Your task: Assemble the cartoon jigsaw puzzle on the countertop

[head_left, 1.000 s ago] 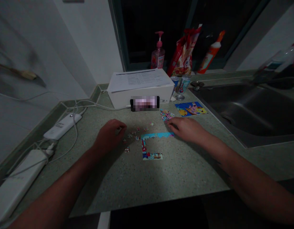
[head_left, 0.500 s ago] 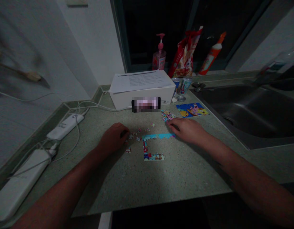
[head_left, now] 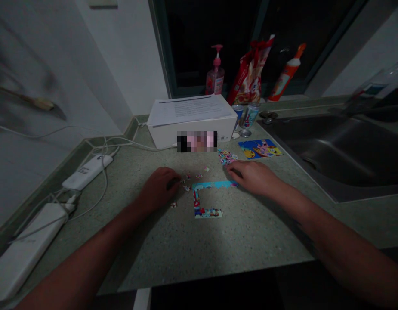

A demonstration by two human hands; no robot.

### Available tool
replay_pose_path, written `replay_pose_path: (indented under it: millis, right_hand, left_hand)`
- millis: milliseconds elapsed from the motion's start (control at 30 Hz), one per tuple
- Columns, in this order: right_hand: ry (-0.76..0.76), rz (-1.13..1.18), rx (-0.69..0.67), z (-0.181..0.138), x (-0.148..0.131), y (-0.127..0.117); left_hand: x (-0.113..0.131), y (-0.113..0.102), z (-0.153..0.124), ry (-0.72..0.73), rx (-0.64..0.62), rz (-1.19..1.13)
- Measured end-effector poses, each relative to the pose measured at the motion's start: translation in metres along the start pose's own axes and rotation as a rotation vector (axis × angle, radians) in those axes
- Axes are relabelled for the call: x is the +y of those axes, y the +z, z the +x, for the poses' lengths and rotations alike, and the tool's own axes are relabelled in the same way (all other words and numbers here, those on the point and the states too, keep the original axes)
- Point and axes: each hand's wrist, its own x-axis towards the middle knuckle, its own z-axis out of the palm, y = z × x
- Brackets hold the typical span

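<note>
A partly joined jigsaw (head_left: 203,198), shaped like an open frame with a blue top edge, lies on the speckled green counter (head_left: 199,241). My left hand (head_left: 160,187) rests curled just left of it, fingertips among several loose pieces (head_left: 189,180); whether it grips one is hidden. My right hand (head_left: 252,176) lies palm down at the frame's top right corner, fingers together, touching the blue edge. A small heap of pieces (head_left: 227,156) sits just beyond that hand. A colourful cartoon picture card (head_left: 260,148) lies further right.
A white box (head_left: 192,120) with a paper on top stands behind the puzzle, a phone (head_left: 197,141) leaning on it. Two white power banks (head_left: 87,171) with cables lie at left. A steel sink (head_left: 340,150) is at right. Bottles and a red bag line the windowsill.
My left hand has slid rightward across the loose pieces toward the puzzle frame. The right hand has stayed at the frame's top right corner.
</note>
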Motion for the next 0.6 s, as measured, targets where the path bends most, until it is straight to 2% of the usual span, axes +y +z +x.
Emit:
replay_pose_path:
  millis: [200,600]
  right_hand:
    - [-0.026,0.018,0.033,0.0002,-0.0003,0.0013]
    - [0.003,0.005,-0.002,0.0007,-0.0017,-0.0004]
  left_hand:
    - [-0.0049,0.0019,-0.0001,0.030,0.005,0.017]
    - [-0.0018,-0.0004,0.0000,0.018,-0.013,0.010]
